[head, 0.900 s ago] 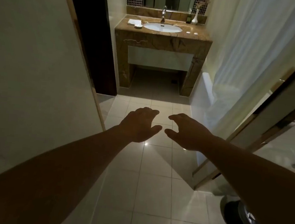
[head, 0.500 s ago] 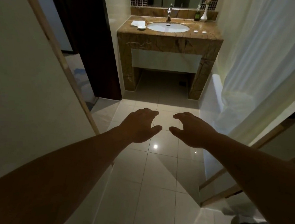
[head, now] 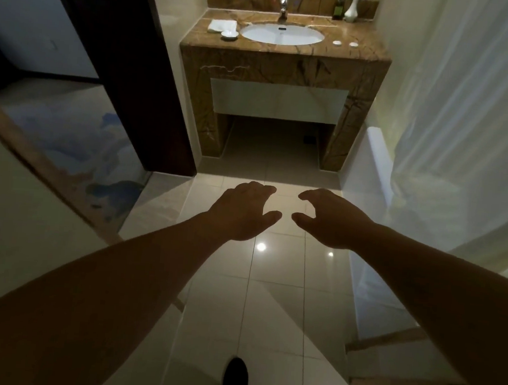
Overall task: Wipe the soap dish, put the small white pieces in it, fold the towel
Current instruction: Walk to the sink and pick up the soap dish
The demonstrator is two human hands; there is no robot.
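Both arms stretched forward over the tiled floor, palms down. Left hand fingers loosely curled and apart, empty. Right hand same, fingers spread and bent, holding nothing. The two hands near each other, thumbs pointing inward, not touching

Brown marble vanity table stands at 12 o'clock, well apart from the hands. White oval sink set in the middle of its top, chrome faucet behind it. Towel, white, lies at 9 o'clock of the sink near the left back of the table, looks roughly folded, detail too small to tell. Soap dish, small and white, sits just beside the towel at its 5 o'clock, close to the sink rim; touching the towel or not, cannot tell. Two small white pieces lie side by side on the table at 3 o'clock of the sink, apart from each other. Dark bottle and white vase stand at the back right corner, at 1 o'clock of the sink

White curtain hangs at 2 o'clock. Dark door at 10 o'clock. Tip of a dark shoe on the floor at 6 o'clock
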